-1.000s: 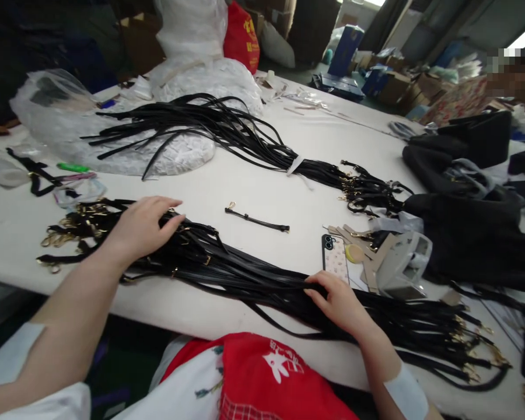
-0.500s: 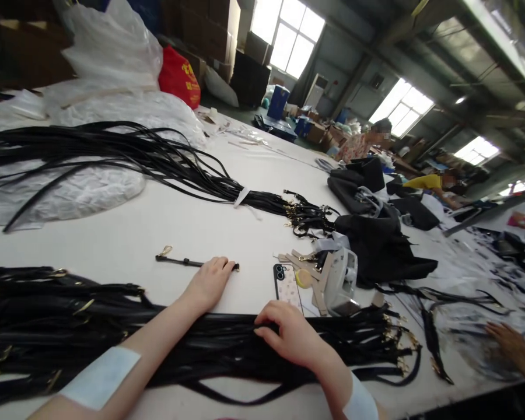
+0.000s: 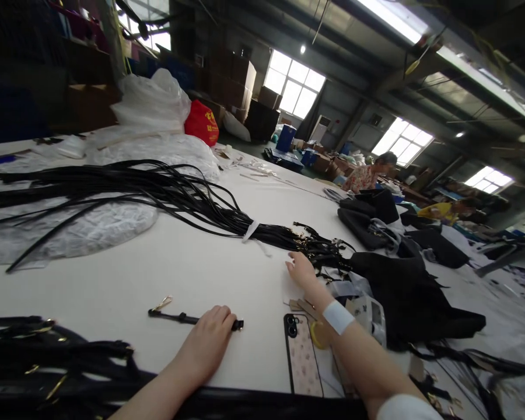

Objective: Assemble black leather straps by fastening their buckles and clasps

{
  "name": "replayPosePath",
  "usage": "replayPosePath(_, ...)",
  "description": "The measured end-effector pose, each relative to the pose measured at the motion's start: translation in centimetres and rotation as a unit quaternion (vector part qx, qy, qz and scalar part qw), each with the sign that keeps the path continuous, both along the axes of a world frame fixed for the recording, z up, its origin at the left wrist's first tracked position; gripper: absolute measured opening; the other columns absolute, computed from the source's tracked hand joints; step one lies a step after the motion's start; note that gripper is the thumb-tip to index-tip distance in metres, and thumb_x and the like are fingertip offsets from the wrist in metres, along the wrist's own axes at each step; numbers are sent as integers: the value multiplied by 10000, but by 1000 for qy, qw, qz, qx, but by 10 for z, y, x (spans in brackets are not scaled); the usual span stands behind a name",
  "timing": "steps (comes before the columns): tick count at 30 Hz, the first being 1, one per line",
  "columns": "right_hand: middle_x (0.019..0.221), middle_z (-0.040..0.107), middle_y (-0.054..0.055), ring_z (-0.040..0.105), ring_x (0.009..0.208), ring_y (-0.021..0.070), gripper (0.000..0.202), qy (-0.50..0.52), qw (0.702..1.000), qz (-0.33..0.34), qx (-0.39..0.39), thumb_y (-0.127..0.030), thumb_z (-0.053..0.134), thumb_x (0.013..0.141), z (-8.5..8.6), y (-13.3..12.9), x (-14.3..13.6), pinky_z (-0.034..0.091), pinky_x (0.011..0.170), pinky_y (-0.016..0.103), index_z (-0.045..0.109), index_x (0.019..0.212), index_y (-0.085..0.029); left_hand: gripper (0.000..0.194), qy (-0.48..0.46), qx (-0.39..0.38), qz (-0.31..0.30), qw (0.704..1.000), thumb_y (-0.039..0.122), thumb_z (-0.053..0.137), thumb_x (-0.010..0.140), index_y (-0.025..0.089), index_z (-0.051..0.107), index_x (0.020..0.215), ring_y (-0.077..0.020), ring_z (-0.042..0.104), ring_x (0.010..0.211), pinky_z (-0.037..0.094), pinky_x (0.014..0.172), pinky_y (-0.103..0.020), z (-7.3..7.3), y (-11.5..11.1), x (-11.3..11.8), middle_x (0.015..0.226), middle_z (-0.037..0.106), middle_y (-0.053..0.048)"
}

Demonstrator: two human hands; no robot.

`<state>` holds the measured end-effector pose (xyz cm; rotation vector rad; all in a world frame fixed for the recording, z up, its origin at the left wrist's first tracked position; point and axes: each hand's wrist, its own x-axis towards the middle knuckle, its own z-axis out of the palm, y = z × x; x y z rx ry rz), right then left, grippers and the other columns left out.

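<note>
My left hand [image 3: 213, 338] rests on the white table with its fingers curled over a short black strap [image 3: 177, 317]. A gold clasp lies at the strap's left end, and its other end pokes out past my fingers. My right hand [image 3: 301, 271] is stretched forward with nothing in it, fingers parted. It hovers just short of the clasp ends of a tied bundle of long black straps [image 3: 221, 220]. A pale band ties that bundle. Under my forearms, along the near edge, lies a thick pile of black straps [image 3: 70, 373] with gold fittings.
A phone in a patterned case [image 3: 304, 359] lies by my right forearm. Behind it are a yellow round item [image 3: 318, 335] and a clear plastic device [image 3: 370, 318]. Black fabric [image 3: 411, 297] is heaped at right. Plastic bags [image 3: 153, 111] and a red bag [image 3: 202, 123] stand at the back left.
My right hand has left the near strap pile and moved forward to the tied bundle's clasp end. My left hand stays on the short strap. The view has tilted up.
</note>
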<state>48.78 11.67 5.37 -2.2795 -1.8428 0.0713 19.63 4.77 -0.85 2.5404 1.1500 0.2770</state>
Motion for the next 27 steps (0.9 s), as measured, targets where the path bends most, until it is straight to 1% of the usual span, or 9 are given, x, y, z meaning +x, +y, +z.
replayPosePath(3,1299,563,105,586,1114,240,318,-56,996,-59,21,-314,575,947,-8,43,19,494,942,462,571,1234,-177,327,-2,-17,12,1000,46,420,875,198,629,1074,-250,528,1061,424,974,-425,0,0,0,1093,600,-74)
replayPosePath(6,1257,584,103,607,1074,236,330,-91,992,-86,8,-321,593,938,-8,64,33,519,905,451,573,1226,-161,326,-3,-36,23,999,55,437,874,210,633,1083,-251,534,1082,424,998,-434,3,0,1,1113,606,-71)
replayPosePath(12,1187,620,99,615,1044,223,264,-108,993,-46,-27,-317,580,943,18,52,41,505,904,431,613,1139,-144,338,-29,-24,24,999,42,474,829,214,645,1066,-252,563,1078,457,1001,-441,-1,2,-3,1106,631,-64)
replayPosePath(15,1041,685,100,640,959,203,211,-77,996,15,-49,-279,505,971,35,11,17,481,842,330,658,1036,-148,367,-83,48,27,995,110,483,864,188,588,1207,-268,555,1145,461,1024,-460,4,-2,-3,1203,619,-106)
replayPosePath(18,812,720,24,648,758,154,226,-14,989,105,-101,-347,517,954,41,-61,-27,446,683,231,692,931,-206,459,-156,135,-14,978,155,428,917,167,451,1375,-274,485,1268,423,1074,-473,27,-21,5,1370,531,-139)
replayPosePath(20,764,718,-9,628,694,129,212,49,972,180,-145,-359,546,930,42,-116,-56,422,637,201,700,872,-225,484,-185,130,-94,970,165,419,924,178,411,1407,-262,483,1279,416,1082,-460,47,-41,13,1391,521,-131)
replayPosePath(22,761,712,6,606,670,128,233,134,940,251,-188,-330,534,928,46,-164,-74,407,618,203,698,825,-200,436,-188,62,-171,965,198,417,936,181,450,1371,-235,578,1158,477,1009,-410,63,-60,18,1273,614,-118)
replayPosePath(24,719,687,8,577,633,124,259,214,914,255,-230,-319,518,930,52,-198,-73,397,598,206,689,792,-181,337,-165,-18,-210,964,260,410,959,193,548,1260,-214,649,989,525,900,-366,73,-73,17,1093,694,-86)
replayPosePath(27,670,631,-15,537,609,113,273,286,909,152,-263,-343,503,934,59,-232,-40,396,593,206,682,807,-181,277,-105,-72,-210,969,331,435,960,218,633,1117,-218,671,928,518,856,-348,74,-76,-1,1017,719,-59)
